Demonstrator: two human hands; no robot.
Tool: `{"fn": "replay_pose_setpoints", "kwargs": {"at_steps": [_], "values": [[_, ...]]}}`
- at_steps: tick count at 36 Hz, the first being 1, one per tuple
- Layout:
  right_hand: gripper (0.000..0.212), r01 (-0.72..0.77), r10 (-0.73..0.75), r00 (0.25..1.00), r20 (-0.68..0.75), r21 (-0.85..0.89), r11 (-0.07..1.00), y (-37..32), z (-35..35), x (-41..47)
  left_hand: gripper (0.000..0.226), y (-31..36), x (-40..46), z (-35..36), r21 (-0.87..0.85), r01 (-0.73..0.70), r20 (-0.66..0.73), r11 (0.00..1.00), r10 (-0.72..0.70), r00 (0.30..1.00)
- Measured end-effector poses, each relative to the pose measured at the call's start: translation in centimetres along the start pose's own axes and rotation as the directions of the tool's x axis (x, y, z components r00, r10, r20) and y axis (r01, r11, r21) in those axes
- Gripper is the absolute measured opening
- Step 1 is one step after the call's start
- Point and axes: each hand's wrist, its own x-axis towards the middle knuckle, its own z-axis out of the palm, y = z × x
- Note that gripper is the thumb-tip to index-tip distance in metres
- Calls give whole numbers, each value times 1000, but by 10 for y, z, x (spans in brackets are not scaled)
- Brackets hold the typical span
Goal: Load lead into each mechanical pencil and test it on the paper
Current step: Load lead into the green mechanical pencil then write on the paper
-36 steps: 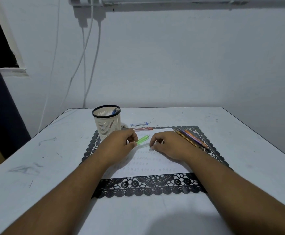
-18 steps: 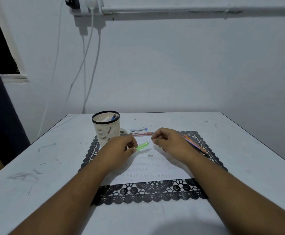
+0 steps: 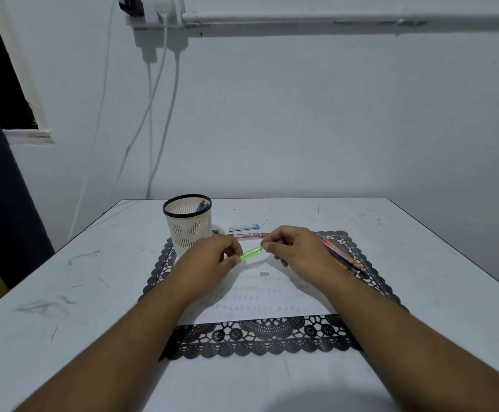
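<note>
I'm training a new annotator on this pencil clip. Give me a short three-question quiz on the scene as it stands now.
1. True or false: the left hand holds the green pencil.
2. Where do the spare pencils lie? A) in the cup B) on the mat by the right hand C) off the table
3. What small grey thing lies on the paper between the hands?

Key: 1 true. 2 B. 3 a small cap-like piece; too small to tell more.
</note>
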Motion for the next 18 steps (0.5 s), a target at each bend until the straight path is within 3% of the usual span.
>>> {"fn": "replay_pose_setpoints", "kwargs": {"at_steps": [9, 18], "values": [[5, -1, 7, 998, -69, 94, 996, -3, 0, 0, 7, 1, 0, 0, -25, 7, -12, 1000, -7, 1000], [6, -24, 27, 998, -57, 67, 997, -4, 1, -2, 11, -2, 0, 0, -38, -5, -3, 999, 5, 1000]]}}
